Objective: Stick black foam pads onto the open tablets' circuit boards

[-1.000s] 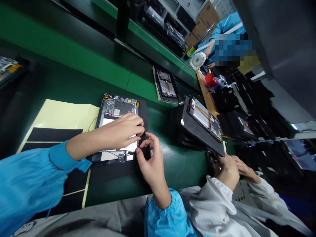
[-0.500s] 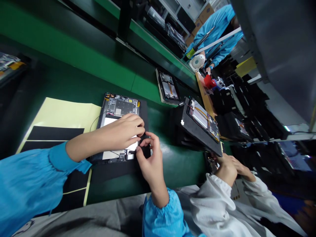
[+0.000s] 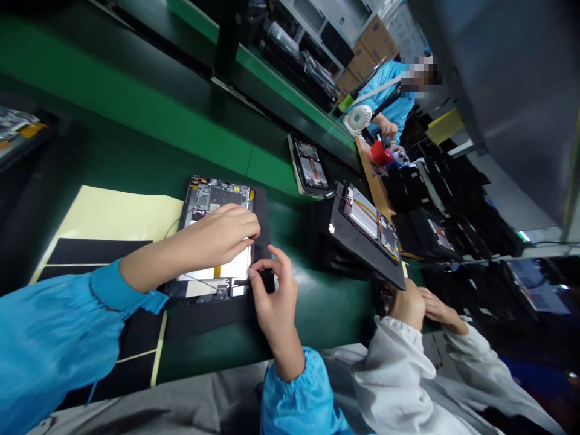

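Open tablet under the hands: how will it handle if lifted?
The open tablet will probably feel stiff and solid, since its circuit board sits in a rigid-looking frame. The thin wire looping off its edge looks fragile and could snag. Being flat, it likely won't roll on the black mat, though it may slide if pushed.

Both arms in a bright blue long-sleeve smock, thin slightly shiny fabric, loose folds. Left sleeve [image 3: 54, 338] runs in from left edge, ends in a gathered elastic cuff [image 3: 131, 289] with a small ruffle. Right sleeve [image 3: 290, 399] at near edge, same gathered end. Left hand [image 3: 217, 238] and right hand [image 3: 274, 305] bare. Grey cloth [image 3: 181, 405] across lap, garment type unclear
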`<state>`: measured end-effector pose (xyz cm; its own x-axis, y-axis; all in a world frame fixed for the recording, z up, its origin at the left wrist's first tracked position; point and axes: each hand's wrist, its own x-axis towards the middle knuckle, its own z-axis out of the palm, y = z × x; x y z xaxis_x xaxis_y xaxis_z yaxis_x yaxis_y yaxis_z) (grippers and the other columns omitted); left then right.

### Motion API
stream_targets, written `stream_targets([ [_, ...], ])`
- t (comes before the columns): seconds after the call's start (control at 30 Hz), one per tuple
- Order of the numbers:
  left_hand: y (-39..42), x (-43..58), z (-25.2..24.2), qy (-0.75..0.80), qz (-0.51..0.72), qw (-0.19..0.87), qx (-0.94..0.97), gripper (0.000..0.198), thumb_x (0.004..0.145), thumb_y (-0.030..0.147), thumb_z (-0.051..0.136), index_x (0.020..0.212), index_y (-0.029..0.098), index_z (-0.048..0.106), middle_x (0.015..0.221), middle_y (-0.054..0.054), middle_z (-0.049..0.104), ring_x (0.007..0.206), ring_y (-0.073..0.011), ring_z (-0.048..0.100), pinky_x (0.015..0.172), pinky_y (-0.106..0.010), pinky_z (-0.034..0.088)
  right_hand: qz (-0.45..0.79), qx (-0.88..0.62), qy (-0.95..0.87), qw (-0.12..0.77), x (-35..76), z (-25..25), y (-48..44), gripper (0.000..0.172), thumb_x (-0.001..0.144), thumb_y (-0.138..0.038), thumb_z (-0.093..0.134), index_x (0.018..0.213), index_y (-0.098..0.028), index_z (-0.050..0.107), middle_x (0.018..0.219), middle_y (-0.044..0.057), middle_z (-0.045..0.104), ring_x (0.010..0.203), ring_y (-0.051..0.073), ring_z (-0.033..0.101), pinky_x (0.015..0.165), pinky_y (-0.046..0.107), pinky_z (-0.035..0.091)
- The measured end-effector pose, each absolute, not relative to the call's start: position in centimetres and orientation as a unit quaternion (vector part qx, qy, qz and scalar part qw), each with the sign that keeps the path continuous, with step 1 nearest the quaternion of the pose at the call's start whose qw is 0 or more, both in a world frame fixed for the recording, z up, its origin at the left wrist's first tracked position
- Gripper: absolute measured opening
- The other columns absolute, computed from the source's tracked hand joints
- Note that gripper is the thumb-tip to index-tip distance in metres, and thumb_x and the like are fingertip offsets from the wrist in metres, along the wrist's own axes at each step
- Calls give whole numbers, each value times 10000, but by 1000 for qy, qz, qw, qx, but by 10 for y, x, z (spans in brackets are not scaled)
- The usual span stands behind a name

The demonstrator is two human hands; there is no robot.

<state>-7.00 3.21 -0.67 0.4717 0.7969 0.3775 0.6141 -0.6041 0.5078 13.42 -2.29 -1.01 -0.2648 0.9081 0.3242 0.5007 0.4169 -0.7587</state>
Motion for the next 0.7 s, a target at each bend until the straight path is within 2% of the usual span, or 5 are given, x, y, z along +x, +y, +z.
stream_targets([
  [0.23,41,-69,-10,409,290,117,857,269,983,127,465,952,209,719,984,-49,683,975,-245,574,917,-393,412,172,-456,-766,420,135,-20,-42,500,971,-112,627,1429,-279,518,1100,64,771,1011,212,752,909,382,629],
  [0.5,54,-69,-6,426,295,67,853,234,938,94,482,916,202,689,923,-45,707,966,-255,576,956,-409,414,127,-438,-796,397,133,-25,-47,491,990,-52,534,1424,-283,540,1202,83,782,1108,245,767,1072,522,595],
  [0.7,52,-71,-6,428,303,61,849,246,961,98,465,916,204,683,929,-46,710,958,-250,579,950,-407,423,142,-429,-807,381,134,-26,-48,527,996,-55,497,1474,-277,496,1261,109,757,1159,258,751,1015,496,636],
])
